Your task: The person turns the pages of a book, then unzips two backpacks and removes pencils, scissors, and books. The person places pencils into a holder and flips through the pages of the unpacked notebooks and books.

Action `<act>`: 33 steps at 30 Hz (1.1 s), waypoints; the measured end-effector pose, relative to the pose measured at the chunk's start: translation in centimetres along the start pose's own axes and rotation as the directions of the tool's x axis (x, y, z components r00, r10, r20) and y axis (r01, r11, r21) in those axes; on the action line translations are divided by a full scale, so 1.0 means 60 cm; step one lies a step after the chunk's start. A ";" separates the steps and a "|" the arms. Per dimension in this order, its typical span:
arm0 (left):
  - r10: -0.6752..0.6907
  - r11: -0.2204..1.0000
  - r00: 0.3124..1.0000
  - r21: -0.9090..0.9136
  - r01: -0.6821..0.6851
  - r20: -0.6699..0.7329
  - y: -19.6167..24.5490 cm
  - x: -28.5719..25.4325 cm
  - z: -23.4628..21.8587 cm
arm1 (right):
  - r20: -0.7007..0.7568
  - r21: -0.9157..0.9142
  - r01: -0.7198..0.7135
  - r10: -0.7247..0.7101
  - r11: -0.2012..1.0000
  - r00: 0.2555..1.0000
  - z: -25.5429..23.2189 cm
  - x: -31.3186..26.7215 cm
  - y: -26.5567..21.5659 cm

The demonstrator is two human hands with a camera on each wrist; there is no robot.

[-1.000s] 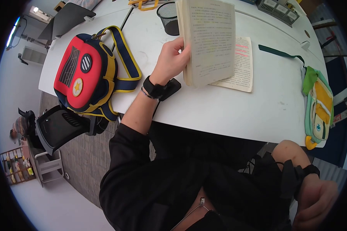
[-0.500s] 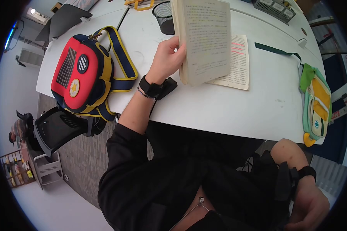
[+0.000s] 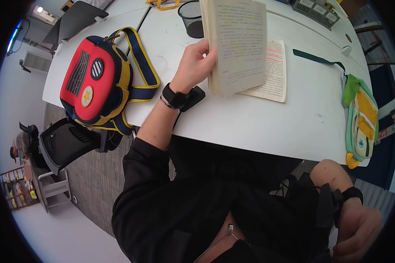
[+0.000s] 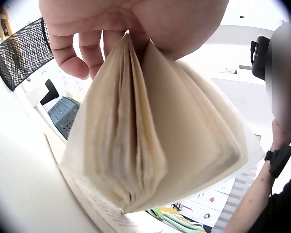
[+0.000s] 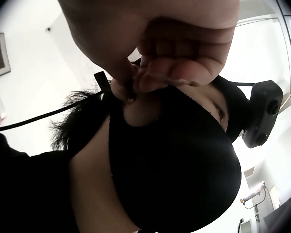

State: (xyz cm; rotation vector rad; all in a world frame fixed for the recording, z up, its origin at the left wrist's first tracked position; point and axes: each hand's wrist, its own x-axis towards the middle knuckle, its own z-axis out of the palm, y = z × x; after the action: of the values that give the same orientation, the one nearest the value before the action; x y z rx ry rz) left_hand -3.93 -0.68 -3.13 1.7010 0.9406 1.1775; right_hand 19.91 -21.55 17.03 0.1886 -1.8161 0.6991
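My left hand (image 3: 193, 63) grips a thick paperback book (image 3: 239, 48) at its spine and holds it upright over the table. A printed page with faint yellow highlighting faces my head camera. In the left wrist view the book's pages (image 4: 140, 141) fan apart below the palm. Beneath it lie loose-looking printed pages (image 3: 276, 65) with pink highlighting, partly covered by the book. My right hand (image 3: 360, 228) is raised near my head at the lower right, away from the table. Its fingers (image 5: 199, 70) are curled close to the black face covering, with nothing visible in them.
On the white table (image 3: 311, 122), a red and navy backpack (image 3: 85, 79) sits at the left. A black mesh pen cup (image 3: 191, 17) stands behind the book. A green and yellow bag (image 3: 362, 118) lies at the right edge, its dark strap (image 3: 316, 59) stretched inward.
The head view sways slightly left and back. My left hand keeps its grip on the book, and my raised right hand shifts only a little.
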 end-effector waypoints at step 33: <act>0.382 0.910 0.906 0.096 -0.403 0.183 0.067 -0.023 0.011 | -0.320 -0.174 -0.878 0.818 0.446 0.478 -0.021 -0.158 0.263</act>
State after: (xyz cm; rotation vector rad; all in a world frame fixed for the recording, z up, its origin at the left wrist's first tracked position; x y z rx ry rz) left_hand -3.22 -3.53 0.03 2.1293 0.5997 1.2291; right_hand 17.22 -10.01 2.86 -1.0984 -1.7249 1.0478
